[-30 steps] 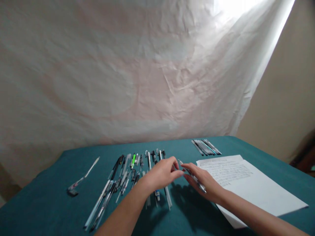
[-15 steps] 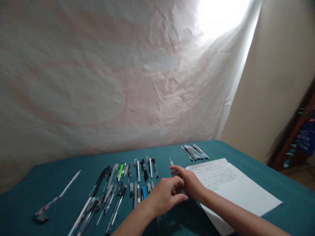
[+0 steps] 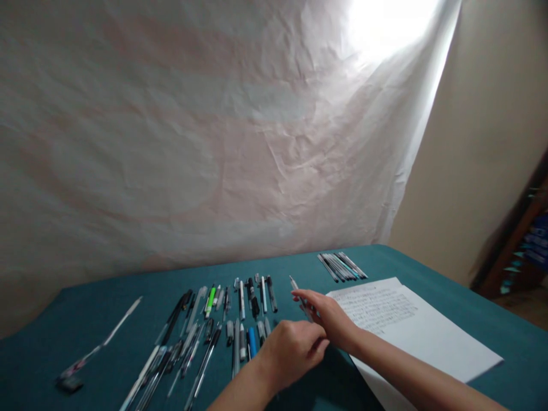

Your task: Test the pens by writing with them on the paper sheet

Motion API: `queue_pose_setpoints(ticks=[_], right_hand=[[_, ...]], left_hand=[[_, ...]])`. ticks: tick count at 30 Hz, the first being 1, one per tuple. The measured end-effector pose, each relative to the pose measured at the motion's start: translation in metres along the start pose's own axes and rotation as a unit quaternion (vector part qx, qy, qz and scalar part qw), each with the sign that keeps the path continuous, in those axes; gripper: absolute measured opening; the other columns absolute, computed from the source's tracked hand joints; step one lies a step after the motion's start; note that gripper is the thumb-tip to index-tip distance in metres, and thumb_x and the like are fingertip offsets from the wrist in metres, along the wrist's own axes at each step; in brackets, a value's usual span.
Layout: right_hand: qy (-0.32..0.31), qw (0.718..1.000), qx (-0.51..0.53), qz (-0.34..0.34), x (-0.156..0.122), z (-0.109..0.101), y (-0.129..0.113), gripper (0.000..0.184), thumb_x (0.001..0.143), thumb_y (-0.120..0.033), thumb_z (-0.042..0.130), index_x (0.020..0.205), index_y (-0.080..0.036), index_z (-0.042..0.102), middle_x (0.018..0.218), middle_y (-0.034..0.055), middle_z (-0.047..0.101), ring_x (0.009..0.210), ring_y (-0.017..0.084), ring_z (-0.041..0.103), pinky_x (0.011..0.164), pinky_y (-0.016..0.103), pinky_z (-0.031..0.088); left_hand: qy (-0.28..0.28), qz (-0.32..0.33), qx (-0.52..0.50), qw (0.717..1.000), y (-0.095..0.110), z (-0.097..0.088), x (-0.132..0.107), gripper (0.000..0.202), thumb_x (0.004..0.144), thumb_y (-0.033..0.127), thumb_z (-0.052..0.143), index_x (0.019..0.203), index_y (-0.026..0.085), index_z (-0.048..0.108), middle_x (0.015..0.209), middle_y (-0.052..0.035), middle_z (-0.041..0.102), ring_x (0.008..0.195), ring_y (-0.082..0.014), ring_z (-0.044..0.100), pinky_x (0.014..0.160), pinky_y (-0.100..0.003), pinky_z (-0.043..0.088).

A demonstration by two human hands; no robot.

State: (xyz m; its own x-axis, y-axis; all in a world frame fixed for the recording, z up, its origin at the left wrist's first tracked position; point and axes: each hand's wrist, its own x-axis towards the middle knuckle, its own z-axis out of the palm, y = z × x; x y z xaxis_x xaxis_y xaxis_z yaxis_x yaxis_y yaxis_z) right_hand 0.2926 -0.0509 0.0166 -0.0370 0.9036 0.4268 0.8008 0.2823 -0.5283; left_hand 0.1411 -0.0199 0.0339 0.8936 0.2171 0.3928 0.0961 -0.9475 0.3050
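Observation:
My right hand (image 3: pixel 329 319) is closed around a slim clear pen (image 3: pixel 295 284), whose pointed end sticks up past the fingers to the upper left. Right against its wrist side, my left hand (image 3: pixel 294 349) is curled with thumb and fingertips together. Whatever it may hold is hidden by the fingers. Below and beside the right forearm lie sheets of white paper (image 3: pixel 432 331) with handwriting on the upper part. Left of my left hand, several pens and caps are laid out, among them a blue one (image 3: pixel 252 341).
A bright green pen (image 3: pixel 210 301) lies among loose pen parts on the green tabletop (image 3: pixel 107 319). A row of thin refills or pens (image 3: pixel 342 266) lies at the back right. At far left there is a thin pale strip (image 3: pixel 122 319) near a small dark object (image 3: pixel 69 384).
My left hand has curled further and moved slightly right and down. The pen in my right hand has tilted a little leftward. The view has shifted slightly.

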Motion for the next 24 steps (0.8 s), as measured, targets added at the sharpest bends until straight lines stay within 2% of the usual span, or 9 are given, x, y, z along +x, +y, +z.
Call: queue_pose_setpoints(ticks=[4,10,13,15,18,20,22,24], right_hand=[[0.011,1.0,0.01,0.003,-0.001,-0.002,0.001,0.041,0.076,-0.011,0.044,0.114,-0.024,0.05,0.103,0.006,0.062,0.089,0.019,0.057,0.077,0.032,0.044],[0.029,0.999,-0.023,0.002,-0.003,-0.002,0.002,0.037,0.076,-0.013,0.046,0.111,-0.024,0.053,0.098,0.0052,0.063,0.084,0.018,0.057,0.074,0.03,0.045],[0.026,0.999,-0.027,-0.005,-0.003,-0.004,0.001,0.04,0.076,-0.011,0.043,0.112,-0.024,0.052,0.101,0.0046,0.062,0.088,0.017,0.056,0.077,0.03,0.044],[0.021,1.0,-0.015,-0.012,0.0,-0.006,0.004,0.041,0.076,-0.009,0.039,0.113,-0.024,0.051,0.104,0.0046,0.061,0.092,0.016,0.056,0.08,0.03,0.043],[0.032,0.999,0.008,0.005,0.014,-0.011,0.019,0.041,0.077,-0.008,0.035,0.113,-0.02,0.05,0.1,0.0056,0.062,0.089,0.015,0.057,0.078,0.028,0.044],[0.038,0.998,0.006,0.049,0.03,-0.017,0.035,0.04,0.078,-0.011,0.032,0.114,-0.017,0.049,0.097,0.0058,0.063,0.077,0.013,0.06,0.067,0.024,0.047],[0.039,0.993,-0.05,0.103,0.047,-0.023,0.054,0.039,0.082,-0.016,0.027,0.116,-0.018,0.046,0.095,0.005,0.063,0.068,0.011,0.06,0.059,0.022,0.046],[0.038,0.988,-0.088,0.123,0.064,-0.03,0.074,0.035,0.082,-0.021,0.031,0.112,-0.015,0.049,0.089,0.0058,0.065,0.069,0.013,0.06,0.062,0.023,0.045]], left_hand=[[-0.023,-0.003,0.002,1.0,0.001,-0.003,-0.002,0.021,0.078,0.035,0.049,0.092,0.02,0.054,0.08,-0.0015,0.063,0.072,-0.0139,0.058,0.062,-0.021,0.042],[-0.028,-0.021,0.017,0.999,-0.004,0.002,-0.004,0.013,0.082,0.025,0.042,0.084,0.02,0.054,0.079,-0.0019,0.062,0.073,-0.0143,0.058,0.063,-0.021,0.041],[-0.029,-0.026,0.004,0.999,-0.005,0.002,-0.004,0.013,0.082,0.027,0.044,0.082,0.019,0.054,0.077,-0.0016,0.061,0.071,-0.0136,0.057,0.063,-0.021,0.04],[-0.028,-0.034,-0.018,0.999,-0.005,0.002,-0.003,0.015,0.079,0.031,0.049,0.088,0.02,0.054,0.079,-0.0007,0.061,0.073,-0.0132,0.057,0.064,-0.02,0.041],[-0.027,-0.06,-0.043,0.997,-0.003,0.002,-0.003,0.037,0.076,0.037,0.054,0.11,0.025,0.046,0.087,-0.0001,0.062,0.074,-0.0131,0.058,0.067,-0.022,0.042],[-0.028,-0.08,-0.041,0.996,-0.001,0.004,-0.004,0.051,0.076,0.038,0.053,0.123,0.028,0.034,0.094,-0.0013,0.061,0.075,-0.0138,0.059,0.068,-0.024,0.043],[-0.036,-0.096,-0.029,0.994,0.0,0.006,-0.005,0.059,0.077,0.037,0.052,0.128,0.028,0.026,0.1,-0.0033,0.06,0.078,-0.0155,0.059,0.07,-0.025,0.044],[-0.049,-0.099,-0.015,0.994,0.002,0.009,-0.007,0.059,0.077,0.036,0.052,0.128,0.026,0.025,0.104,-0.0048,0.058,0.084,-0.0172,0.058,0.072,-0.027,0.044]])
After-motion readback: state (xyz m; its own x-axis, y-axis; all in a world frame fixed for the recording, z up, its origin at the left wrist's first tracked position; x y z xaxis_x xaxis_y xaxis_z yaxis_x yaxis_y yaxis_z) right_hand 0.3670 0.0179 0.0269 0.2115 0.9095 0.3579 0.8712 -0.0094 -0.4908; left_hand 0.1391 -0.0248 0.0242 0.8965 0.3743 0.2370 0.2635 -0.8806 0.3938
